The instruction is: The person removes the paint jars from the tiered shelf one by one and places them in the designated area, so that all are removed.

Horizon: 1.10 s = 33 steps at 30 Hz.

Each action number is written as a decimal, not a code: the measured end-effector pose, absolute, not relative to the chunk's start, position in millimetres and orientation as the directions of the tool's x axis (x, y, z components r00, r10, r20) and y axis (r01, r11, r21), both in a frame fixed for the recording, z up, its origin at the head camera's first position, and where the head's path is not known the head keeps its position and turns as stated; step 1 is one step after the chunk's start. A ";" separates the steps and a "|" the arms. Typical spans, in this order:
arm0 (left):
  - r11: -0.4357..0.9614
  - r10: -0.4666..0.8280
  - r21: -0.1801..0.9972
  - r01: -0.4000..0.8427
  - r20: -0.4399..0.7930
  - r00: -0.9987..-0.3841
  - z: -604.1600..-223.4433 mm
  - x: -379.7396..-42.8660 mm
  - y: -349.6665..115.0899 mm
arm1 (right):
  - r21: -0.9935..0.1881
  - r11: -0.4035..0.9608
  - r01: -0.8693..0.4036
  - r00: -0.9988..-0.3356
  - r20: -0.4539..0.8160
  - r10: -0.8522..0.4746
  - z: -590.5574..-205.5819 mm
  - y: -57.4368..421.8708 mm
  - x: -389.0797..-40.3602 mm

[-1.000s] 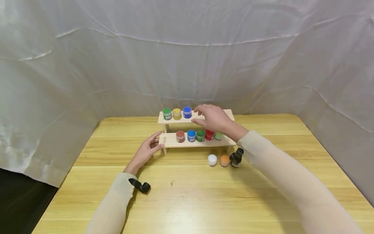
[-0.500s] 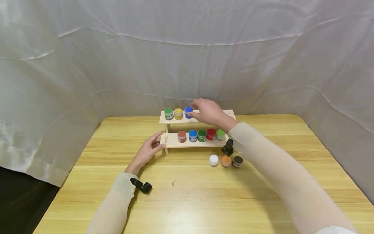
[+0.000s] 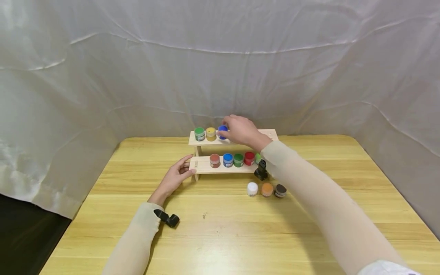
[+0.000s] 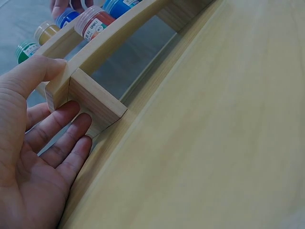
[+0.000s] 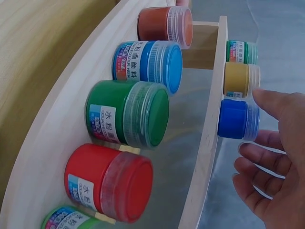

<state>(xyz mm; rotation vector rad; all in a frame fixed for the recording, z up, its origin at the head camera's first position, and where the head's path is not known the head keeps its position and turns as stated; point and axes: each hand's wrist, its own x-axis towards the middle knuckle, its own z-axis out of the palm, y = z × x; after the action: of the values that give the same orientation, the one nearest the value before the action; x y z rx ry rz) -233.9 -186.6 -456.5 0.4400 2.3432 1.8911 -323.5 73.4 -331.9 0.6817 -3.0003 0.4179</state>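
A two-tier wooden stand (image 3: pixel 203 167) holds small paint jars with clear lids. At its left end my left hand (image 3: pixel 170 180) grips the lower shelf, thumb on top and fingers at the underside, as the left wrist view shows. On the upper shelf my right hand (image 3: pixel 241 131) pinches a dark blue paint jar (image 5: pixel 233 119) between thumb and index finger; the other fingers are loosely bent. Beside that jar stand a yellow paint jar (image 3: pixel 211 134) and a green paint jar (image 3: pixel 199 134). The blue jar sits upright at the shelf surface.
Along the lower shelf are brown-red (image 3: pixel 214 161), blue (image 3: pixel 228 160), dark green (image 3: pixel 238 160), red (image 3: pixel 249 158) and light green jars, the last partly hidden. White (image 3: pixel 252 189), orange (image 3: pixel 267 190) and black (image 3: pixel 280 191) jars stand on the table (image 3: pixel 220 236) in front. Grey cloth hangs behind.
My right hand has moved left along the upper shelf, from beside the dark blue jar to a pinch around it. The left hand keeps its place on the stand.
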 end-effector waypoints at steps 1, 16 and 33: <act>0.188 0.284 0.969 0.162 0.105 -0.953 -456.5 -234.0 -186.4 | -0.251 0.869 -0.426 -0.904 0.091 -0.417 -332.2 72.6 -323.7; 0.194 0.276 0.967 0.167 0.110 -0.955 -457.3 -233.5 -186.2 | -0.195 0.872 -0.450 -0.893 0.118 -0.435 -335.3 69.1 -322.3; 0.183 0.282 0.968 0.169 0.113 -0.953 -457.9 -234.8 -187.9 | -0.253 0.807 -0.534 -0.845 0.141 -0.515 -327.7 89.5 -308.2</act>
<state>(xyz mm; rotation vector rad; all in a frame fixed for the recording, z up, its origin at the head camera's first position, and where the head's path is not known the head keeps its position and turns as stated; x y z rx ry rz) -234.8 -187.9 -457.9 0.4486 2.3452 1.8995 -308.2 89.5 -327.7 0.8501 -2.9240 0.4397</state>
